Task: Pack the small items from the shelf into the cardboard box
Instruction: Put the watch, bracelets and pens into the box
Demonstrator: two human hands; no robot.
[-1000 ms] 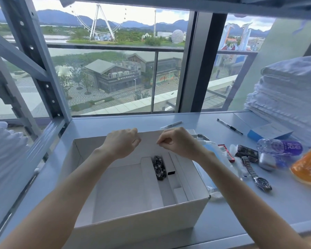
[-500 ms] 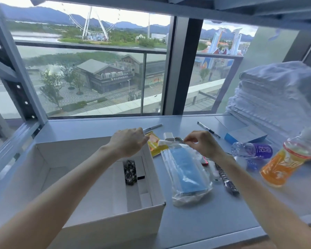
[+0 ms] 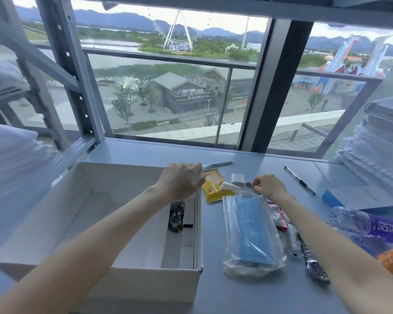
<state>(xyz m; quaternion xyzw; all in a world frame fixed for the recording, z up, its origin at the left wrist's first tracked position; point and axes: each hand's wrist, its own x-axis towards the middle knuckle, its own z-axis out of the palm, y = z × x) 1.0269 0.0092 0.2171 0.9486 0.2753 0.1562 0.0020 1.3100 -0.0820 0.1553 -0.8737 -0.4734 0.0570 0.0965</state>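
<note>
One dark item [image 3: 177, 215] lies in the cardboard box [image 3: 123, 288]. Both hands have moved out of it to the shelf [image 3: 247, 295]: left hand [image 3: 182, 181] by the yellow packet [image 3: 212, 186], right hand [image 3: 269, 186] at the top of the mask bag [image 3: 250, 232]. Each grip is curled; round what, I cannot tell.

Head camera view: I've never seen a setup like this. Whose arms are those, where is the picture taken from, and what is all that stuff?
No machine here: these are a person's bare arms, filmed by a wide-angle camera on their head, looking down at a shelf by a window. The left hand is above the far right corner of the white cardboard box, which holds one dark item. The right hand curls its fingers at the top of a clear bag of blue masks; whether either hand grips anything is unclear. Nearby lie a yellow packet, a pen, a wristwatch and a purple-labelled bottle.
</note>
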